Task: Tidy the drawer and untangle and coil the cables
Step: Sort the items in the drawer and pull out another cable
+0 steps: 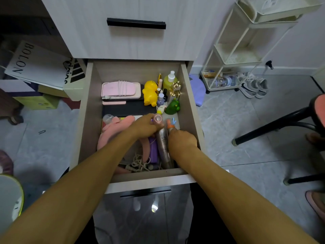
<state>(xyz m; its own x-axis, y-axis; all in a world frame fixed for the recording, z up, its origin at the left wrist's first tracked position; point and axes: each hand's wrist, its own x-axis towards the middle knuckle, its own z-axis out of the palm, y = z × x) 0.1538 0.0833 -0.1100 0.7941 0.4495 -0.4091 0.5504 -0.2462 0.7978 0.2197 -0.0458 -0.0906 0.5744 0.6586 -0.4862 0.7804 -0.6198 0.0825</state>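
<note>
The drawer is a pale wood-grain box, pulled open, and everything here is placed against it. Lying lengthwise near its front right corner is a slim metallic bottle, smooth and pinkish-silver, marked "50", with a clear round cap pointing toward the drawer's back. The left hand has its fingers curled round the bottle's cap end, gripping it. The right hand lies just beside the bottle's right flank, fingers bent downward; whether they hold anything cannot be told. A small orange piece pokes up just beyond its knuckles.

At the drawer's front edge, below both hands, lies a loose tangle of thin beige cable, beside a purple block. A soft pink plush fills the front left. At the back left sits a flat pink case wound with a pale cable. At the back right stand a glossy yellow duck, a green rounded toy and a yellow-green spray bottle.
</note>
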